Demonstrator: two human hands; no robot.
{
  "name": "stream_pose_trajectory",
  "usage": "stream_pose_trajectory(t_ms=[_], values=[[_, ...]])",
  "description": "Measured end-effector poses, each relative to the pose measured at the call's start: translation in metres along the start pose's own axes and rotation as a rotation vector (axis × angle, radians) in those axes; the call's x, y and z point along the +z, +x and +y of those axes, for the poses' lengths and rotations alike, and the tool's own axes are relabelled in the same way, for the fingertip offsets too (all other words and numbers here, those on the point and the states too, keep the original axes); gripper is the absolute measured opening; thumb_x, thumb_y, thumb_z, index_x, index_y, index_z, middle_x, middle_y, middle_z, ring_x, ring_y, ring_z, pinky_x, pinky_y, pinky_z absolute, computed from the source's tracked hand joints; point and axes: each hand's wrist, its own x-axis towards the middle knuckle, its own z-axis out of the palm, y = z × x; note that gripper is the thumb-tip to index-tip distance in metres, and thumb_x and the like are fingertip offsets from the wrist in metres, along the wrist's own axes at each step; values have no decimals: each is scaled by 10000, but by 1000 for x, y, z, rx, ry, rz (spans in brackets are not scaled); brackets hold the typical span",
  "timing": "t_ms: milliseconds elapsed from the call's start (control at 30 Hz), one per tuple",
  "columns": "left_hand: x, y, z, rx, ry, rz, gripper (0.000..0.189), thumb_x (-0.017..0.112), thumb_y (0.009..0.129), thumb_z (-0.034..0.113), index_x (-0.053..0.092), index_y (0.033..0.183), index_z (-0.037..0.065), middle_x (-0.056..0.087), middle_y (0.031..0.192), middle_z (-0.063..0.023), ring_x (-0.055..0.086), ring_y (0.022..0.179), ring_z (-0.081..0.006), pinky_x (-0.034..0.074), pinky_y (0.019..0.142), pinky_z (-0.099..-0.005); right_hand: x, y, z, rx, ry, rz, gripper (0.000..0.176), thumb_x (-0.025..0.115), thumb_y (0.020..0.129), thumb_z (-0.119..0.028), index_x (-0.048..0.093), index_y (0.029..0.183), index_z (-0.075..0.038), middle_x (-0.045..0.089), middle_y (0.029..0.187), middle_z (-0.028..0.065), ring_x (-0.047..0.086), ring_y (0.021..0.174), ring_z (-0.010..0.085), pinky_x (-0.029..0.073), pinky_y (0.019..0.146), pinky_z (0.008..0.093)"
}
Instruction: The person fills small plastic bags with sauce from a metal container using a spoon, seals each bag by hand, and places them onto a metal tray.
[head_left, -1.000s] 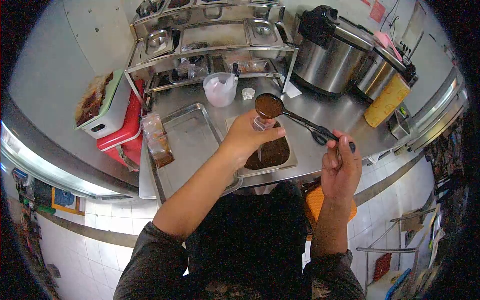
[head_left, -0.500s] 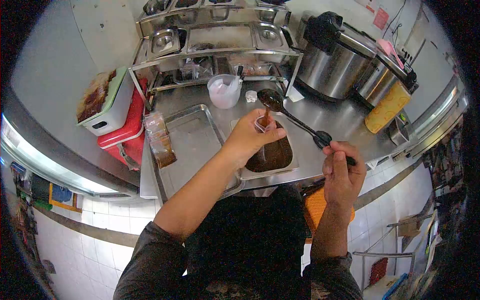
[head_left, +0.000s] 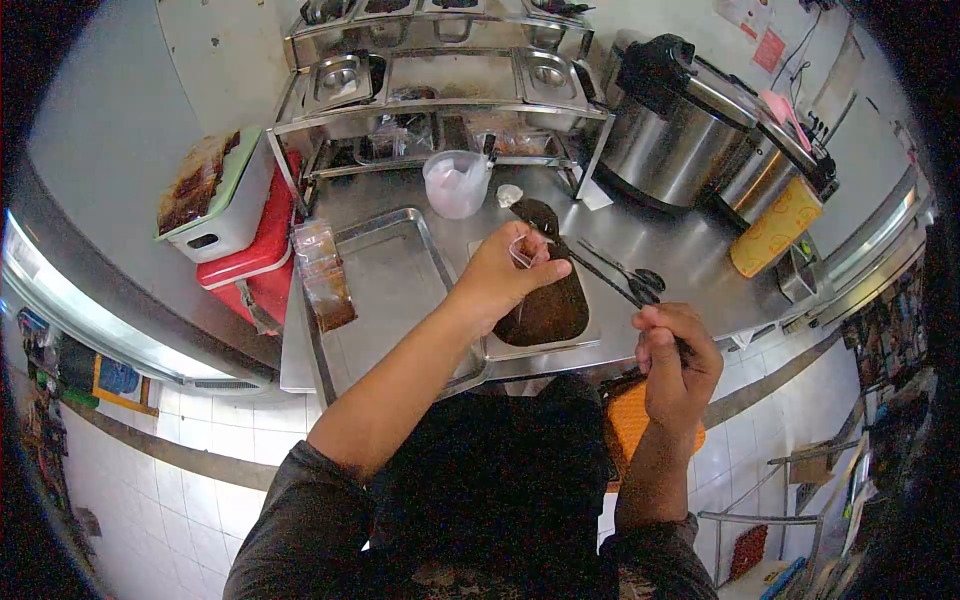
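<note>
My left hand [head_left: 505, 275] is closed on a small clear plastic bag [head_left: 521, 252] and keeps its mouth spread. Below the bag lies a rectangular metal container [head_left: 550, 348] of dark brown sauce [head_left: 553, 310]. In my right hand [head_left: 680, 355] is the handle of a long black ladle [head_left: 538, 215]. The ladle reaches left across the container, its bowl tilted just beyond the bag's mouth. On the counter near the ladle's handle rests another black spoon [head_left: 648, 280]. How much is inside the bag is hidden by my fingers.
A metal tray [head_left: 385, 290] lies at left, with filled plastic packets [head_left: 325, 278] along its edge. Behind stand a translucent tub [head_left: 456, 185] and a metal rack [head_left: 450, 110]. Large steel pots [head_left: 670, 135] and a yellow box [head_left: 775, 228] are at right; a white bin [head_left: 225, 205] is at left.
The ladle's bowl has tipped and dropped slightly beside the bag, and the brown stream into the bag no longer shows. My right hand has turned and lowered a little.
</note>
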Motion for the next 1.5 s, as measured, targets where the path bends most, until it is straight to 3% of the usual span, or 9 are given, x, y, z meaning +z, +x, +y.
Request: stream_pose_trajectory(t_ms=[500,700,800,833,933,1033,1133,1367,1500], values=[[-4,-2,-10,44,-40,-86,354,813,808,185,511,951,69,513,856,9,487,796,-96,415,756,-259,10,-9,35,441,673,374,218,607,986,-179,639,1107,-1,692,863,109,468,553,65,341,468,187],[-18,-8,-10,6,-161,-98,276,699,871,104,525,1085,91,537,979,-8,498,951,-117,412,869,-277,-9,-17,58,546,493,415,226,601,989,-203,636,1079,2,674,831,69,470,566,54,341,477,188],[-24,-18,-6,-76,-288,-124,374,619,898,128,483,1245,97,531,1033,-25,491,1005,-134,410,897,-284,-8,-24,63,642,174,99,224,609,984,-201,640,1107,-17,670,805,49,477,558,43,338,466,186],[-25,-21,-4,-109,-342,-141,423,589,904,138,463,1306,100,529,1049,-30,490,1025,-141,410,907,-287,-10,-23,63,622,-38,-27,291,657,941,-225,638,1158,-31,674,915,90,553,672,118,428,556,252],[-26,-33,6,-7,-192,-316,730,485,795,73,302,1502,91,515,1142,-64,489,1042,-168,415,917,-319,-6,-16,49,-221,-908,115,406,711,878,-244,625,1221,-44,644,1065,136,589,868,231,478,745,344],[-13,-60,22,131,-140,-473,922,482,764,44,55,1580,77,363,1408,-181,398,1286,-304,331,1086,-381,3,-26,16,-1,-427,-23,455,739,831,-225,609,1220,-30,605,1121,149,568,997,287,456,867,386],[-4,-76,28,519,319,-481,894,525,743,30,147,1553,65,343,1387,-149,371,1298,-294,296,1104,-428,35,-38,-4,121,-105,-164,340,718,845,-188,616,1126,-25,612,1033,124,576,920,237,462,797,347],[-8,-104,32,305,143,-498,218,525,843,34,411,1029,34,461,1005,-122,457,911,-245,389,803,-363,53,-53,-15,310,167,-158,77,649,867,-75,589,870,-27,572,797,40,527,736,142,427,679,271],[-7,-116,19,244,149,-353,158,578,909,81,483,1028,38,532,920,-80,545,880,-214,441,789,-344,49,-56,-5,270,68,-153,108,653,865,-87,565,831,-34,574,800,41,522,740,144,431,688,274]])
